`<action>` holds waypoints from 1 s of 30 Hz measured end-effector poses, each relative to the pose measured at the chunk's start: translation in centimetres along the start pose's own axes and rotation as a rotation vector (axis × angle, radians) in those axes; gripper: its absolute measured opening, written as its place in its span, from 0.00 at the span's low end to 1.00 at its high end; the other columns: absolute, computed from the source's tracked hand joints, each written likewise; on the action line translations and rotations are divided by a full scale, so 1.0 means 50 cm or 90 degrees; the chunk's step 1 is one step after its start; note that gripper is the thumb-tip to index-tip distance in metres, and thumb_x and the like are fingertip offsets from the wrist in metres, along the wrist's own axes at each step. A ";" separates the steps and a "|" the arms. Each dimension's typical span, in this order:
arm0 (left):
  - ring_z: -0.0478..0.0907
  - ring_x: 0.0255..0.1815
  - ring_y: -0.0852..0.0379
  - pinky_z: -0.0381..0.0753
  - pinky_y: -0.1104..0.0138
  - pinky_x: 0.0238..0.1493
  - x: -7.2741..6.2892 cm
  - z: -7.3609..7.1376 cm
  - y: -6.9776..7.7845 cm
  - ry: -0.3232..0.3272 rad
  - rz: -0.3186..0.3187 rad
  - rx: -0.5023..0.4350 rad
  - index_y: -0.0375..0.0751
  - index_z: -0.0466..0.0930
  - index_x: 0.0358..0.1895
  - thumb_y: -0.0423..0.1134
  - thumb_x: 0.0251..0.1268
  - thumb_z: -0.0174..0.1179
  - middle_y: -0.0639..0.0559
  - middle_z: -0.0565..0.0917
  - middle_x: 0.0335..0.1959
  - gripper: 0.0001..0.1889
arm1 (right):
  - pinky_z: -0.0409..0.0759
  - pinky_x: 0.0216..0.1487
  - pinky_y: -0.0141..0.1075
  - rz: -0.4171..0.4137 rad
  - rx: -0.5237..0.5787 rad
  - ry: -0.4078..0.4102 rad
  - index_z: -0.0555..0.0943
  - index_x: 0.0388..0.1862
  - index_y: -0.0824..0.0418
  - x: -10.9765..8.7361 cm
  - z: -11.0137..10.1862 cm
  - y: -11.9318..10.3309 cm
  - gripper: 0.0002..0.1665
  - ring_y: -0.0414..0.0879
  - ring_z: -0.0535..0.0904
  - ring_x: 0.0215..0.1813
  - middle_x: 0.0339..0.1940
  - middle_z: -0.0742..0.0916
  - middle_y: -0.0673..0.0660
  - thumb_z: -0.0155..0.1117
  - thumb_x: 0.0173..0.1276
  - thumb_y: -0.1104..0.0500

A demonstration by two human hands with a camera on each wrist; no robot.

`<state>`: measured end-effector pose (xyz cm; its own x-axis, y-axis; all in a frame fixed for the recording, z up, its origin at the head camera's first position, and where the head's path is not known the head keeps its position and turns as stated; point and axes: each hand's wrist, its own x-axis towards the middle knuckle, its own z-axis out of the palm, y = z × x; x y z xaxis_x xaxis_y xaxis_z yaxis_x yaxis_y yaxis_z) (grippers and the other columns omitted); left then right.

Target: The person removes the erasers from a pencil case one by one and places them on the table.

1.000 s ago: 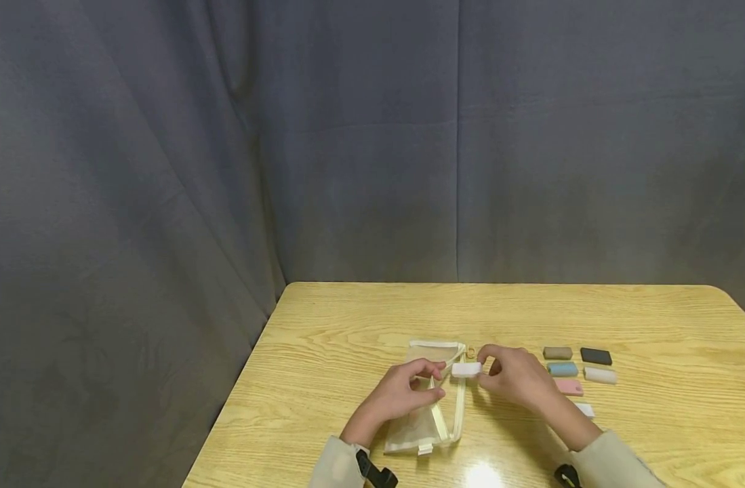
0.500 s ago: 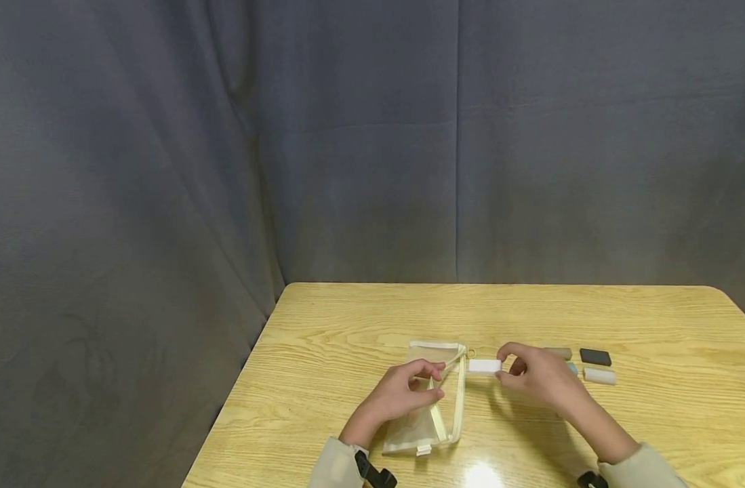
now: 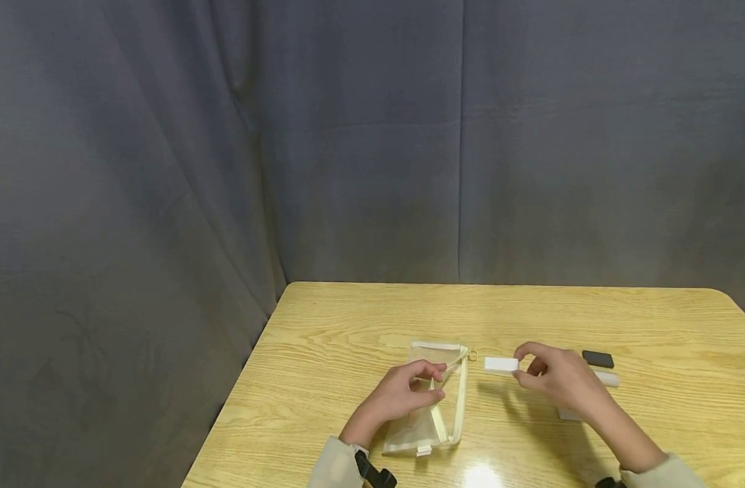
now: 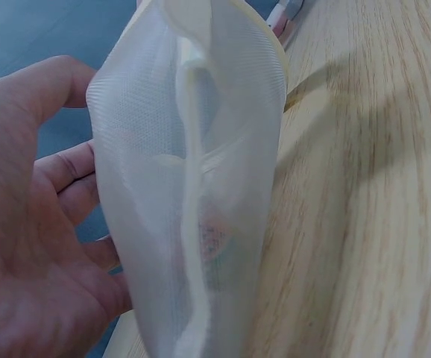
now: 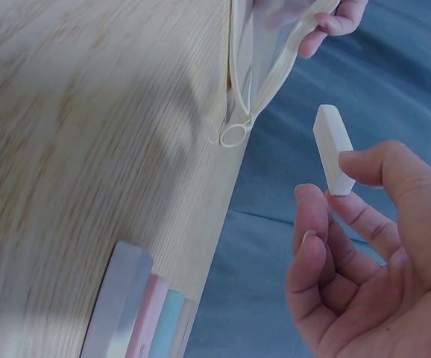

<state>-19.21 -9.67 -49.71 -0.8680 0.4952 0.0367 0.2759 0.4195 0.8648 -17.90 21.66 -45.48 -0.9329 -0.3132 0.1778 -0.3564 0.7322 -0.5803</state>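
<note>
A translucent mesh zip pouch (image 3: 409,434) with cream edging lies on the table, its mouth facing right. My left hand (image 3: 396,393) holds the pouch at its mouth; in the left wrist view the fingers bend behind the mesh (image 4: 238,171), so their tips are hidden. To the right of the pouch, above the table, my right hand (image 3: 561,381) pinches one end of a small white block, probably an eraser (image 3: 501,365). The right wrist view shows the thumb on top of the white eraser (image 5: 332,149) and a fingertip beneath it.
Beyond my right hand lie a black block (image 3: 598,358) and a pale one (image 3: 607,379). A whitish block (image 3: 569,414) is partly behind the forearm. Pink (image 5: 148,317) and blue (image 5: 168,324) blocks show in the right wrist view. A grey curtain (image 3: 372,169) hangs behind the table.
My right hand has moved right with the white eraser, away from the pouch mouth, and now covers several blocks in the head view. The left hand and pouch stay almost still.
</note>
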 end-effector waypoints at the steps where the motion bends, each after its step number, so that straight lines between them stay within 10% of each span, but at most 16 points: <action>1: 0.77 0.61 0.62 0.76 0.60 0.64 0.000 0.000 0.000 -0.001 -0.001 -0.001 0.50 0.80 0.46 0.47 0.69 0.66 0.65 0.79 0.66 0.10 | 0.71 0.24 0.31 0.002 0.000 0.001 0.82 0.47 0.51 -0.001 -0.001 0.001 0.11 0.35 0.73 0.21 0.24 0.85 0.42 0.71 0.67 0.55; 30: 0.76 0.62 0.61 0.76 0.59 0.64 0.002 -0.002 -0.004 -0.014 -0.001 -0.009 0.51 0.80 0.46 0.47 0.70 0.66 0.65 0.78 0.67 0.09 | 0.71 0.24 0.31 0.034 -0.009 0.032 0.84 0.52 0.56 -0.046 -0.041 0.065 0.16 0.35 0.75 0.25 0.26 0.86 0.43 0.71 0.67 0.55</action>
<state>-19.39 -9.81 -49.84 -0.8591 0.5112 0.0243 0.2685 0.4099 0.8717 -17.02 25.99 -46.17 -0.9517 -0.2436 0.1871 -0.3071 0.7555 -0.5786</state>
